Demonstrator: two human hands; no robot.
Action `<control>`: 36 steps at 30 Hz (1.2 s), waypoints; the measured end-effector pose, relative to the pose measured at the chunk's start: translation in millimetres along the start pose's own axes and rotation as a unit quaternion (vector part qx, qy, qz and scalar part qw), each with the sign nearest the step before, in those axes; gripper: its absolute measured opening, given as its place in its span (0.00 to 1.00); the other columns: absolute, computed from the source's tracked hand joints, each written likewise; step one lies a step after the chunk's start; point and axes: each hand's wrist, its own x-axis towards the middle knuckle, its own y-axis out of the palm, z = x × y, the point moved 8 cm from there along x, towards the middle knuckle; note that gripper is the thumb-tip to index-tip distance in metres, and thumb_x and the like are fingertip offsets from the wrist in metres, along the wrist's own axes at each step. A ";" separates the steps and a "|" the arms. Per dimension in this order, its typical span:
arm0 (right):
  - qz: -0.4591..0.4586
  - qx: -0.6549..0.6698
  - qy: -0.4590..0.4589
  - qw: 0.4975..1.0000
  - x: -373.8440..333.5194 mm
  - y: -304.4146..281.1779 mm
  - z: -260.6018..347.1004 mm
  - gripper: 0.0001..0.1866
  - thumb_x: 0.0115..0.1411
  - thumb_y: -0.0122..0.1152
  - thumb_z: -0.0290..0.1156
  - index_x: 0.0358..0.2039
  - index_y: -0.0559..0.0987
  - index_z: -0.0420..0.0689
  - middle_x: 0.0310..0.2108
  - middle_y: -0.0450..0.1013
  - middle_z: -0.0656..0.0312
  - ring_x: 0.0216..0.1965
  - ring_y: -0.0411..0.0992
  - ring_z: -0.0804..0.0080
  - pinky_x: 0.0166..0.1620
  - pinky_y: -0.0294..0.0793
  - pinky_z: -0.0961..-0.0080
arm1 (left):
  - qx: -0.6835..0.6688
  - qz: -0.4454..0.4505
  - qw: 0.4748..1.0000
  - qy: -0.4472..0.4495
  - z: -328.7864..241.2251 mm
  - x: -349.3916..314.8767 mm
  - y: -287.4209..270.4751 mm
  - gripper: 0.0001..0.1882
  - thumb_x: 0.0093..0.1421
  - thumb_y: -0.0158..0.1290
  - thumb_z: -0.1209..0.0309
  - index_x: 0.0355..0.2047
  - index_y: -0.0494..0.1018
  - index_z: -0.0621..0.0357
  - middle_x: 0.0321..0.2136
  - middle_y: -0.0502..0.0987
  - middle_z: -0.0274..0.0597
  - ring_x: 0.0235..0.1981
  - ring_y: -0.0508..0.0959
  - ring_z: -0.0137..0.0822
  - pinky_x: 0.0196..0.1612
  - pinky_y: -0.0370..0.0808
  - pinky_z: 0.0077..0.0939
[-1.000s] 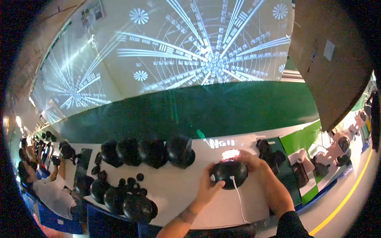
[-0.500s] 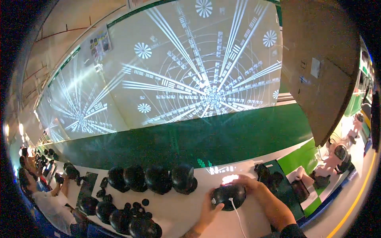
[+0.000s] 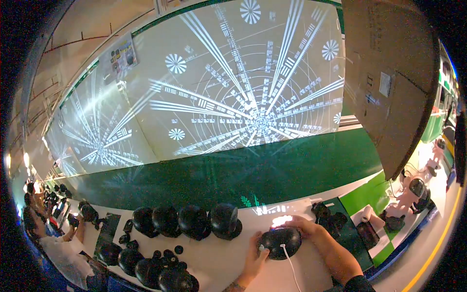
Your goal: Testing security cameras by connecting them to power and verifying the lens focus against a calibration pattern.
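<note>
A glossy black rounded projector (image 3: 286, 240) rests between my hands at the white table's front, bright light glowing at its far side. From its near face a white cable (image 3: 292, 266) runs down toward me. My left hand (image 3: 254, 257) grips the projector's left side, its thumb at a small pale spot there. Round the upper right side curls my right hand (image 3: 305, 227); its fingertips are partly lost in the glare. On the wall ahead shines a white test pattern (image 3: 260, 119) of rays, circles and line groups.
Several black domed units (image 3: 193, 221) stand in a row left of the projector, with more black housings (image 3: 175, 280) and small round parts nearer. A large cardboard sheet (image 3: 394, 82) hangs at the right. Black parts (image 3: 331, 219) lie on a dark mat. Another person (image 3: 63, 255) works at far left.
My left thumb has shifted slightly left and up on the projector's side. The pattern on the wall looks a little sharper. My right hand has hardly moved.
</note>
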 end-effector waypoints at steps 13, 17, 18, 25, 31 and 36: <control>-0.036 -0.045 0.024 0.998 -5.8 13.0 11.1 0.27 0.62 0.58 0.38 0.58 0.70 0.36 0.56 0.72 0.52 0.57 0.71 0.62 0.63 0.66 0.66 | 0.031 0.000 0.999 0.028 -13.8 2.1 1.0 0.38 0.62 0.55 0.66 0.66 0.50 0.67 0.60 0.62 0.53 0.63 0.61 0.41 0.66 0.55 0.35; -0.019 -0.099 0.015 0.995 -2.7 12.7 11.5 0.27 0.62 0.58 0.38 0.57 0.71 0.36 0.56 0.72 0.52 0.57 0.71 0.63 0.63 0.66 0.66 | 0.068 -0.001 0.997 0.043 -18.4 1.0 0.9 0.38 0.63 0.55 0.64 0.66 0.49 0.67 0.60 0.62 0.53 0.63 0.61 0.41 0.66 0.55 0.35; -0.011 -0.096 0.004 0.995 -2.7 12.7 12.6 0.27 0.62 0.58 0.38 0.57 0.71 0.36 0.56 0.72 0.52 0.57 0.71 0.63 0.63 0.66 0.66 | 0.042 0.003 0.999 0.025 -15.2 1.2 1.2 0.38 0.63 0.55 0.64 0.66 0.49 0.67 0.60 0.62 0.53 0.63 0.61 0.41 0.66 0.55 0.35; 0.006 0.007 -0.001 1.000 -3.6 9.9 8.1 0.23 0.63 0.57 0.33 0.57 0.70 0.39 0.55 0.73 0.52 0.55 0.73 0.62 0.60 0.70 0.63 | 0.028 -0.001 0.999 0.018 -9.0 0.6 -0.5 0.38 0.63 0.56 0.65 0.66 0.49 0.68 0.60 0.62 0.54 0.63 0.61 0.42 0.67 0.54 0.36; 0.008 0.033 -0.001 0.999 -4.0 11.6 6.6 0.27 0.62 0.58 0.36 0.59 0.68 0.36 0.57 0.71 0.47 0.58 0.70 0.56 0.63 0.67 0.60 | 0.015 -0.009 1.000 0.000 2.4 -1.0 -4.8 0.38 0.63 0.56 0.66 0.66 0.49 0.68 0.61 0.61 0.55 0.64 0.60 0.44 0.68 0.53 0.37; -0.003 0.008 -0.005 1.000 -3.5 7.6 4.9 0.27 0.63 0.56 0.37 0.59 0.68 0.35 0.58 0.70 0.47 0.59 0.69 0.58 0.64 0.65 0.61 | 0.022 -0.016 1.000 0.006 6.5 -0.7 -7.0 0.38 0.63 0.55 0.67 0.66 0.49 0.68 0.62 0.60 0.55 0.65 0.59 0.45 0.68 0.52 0.38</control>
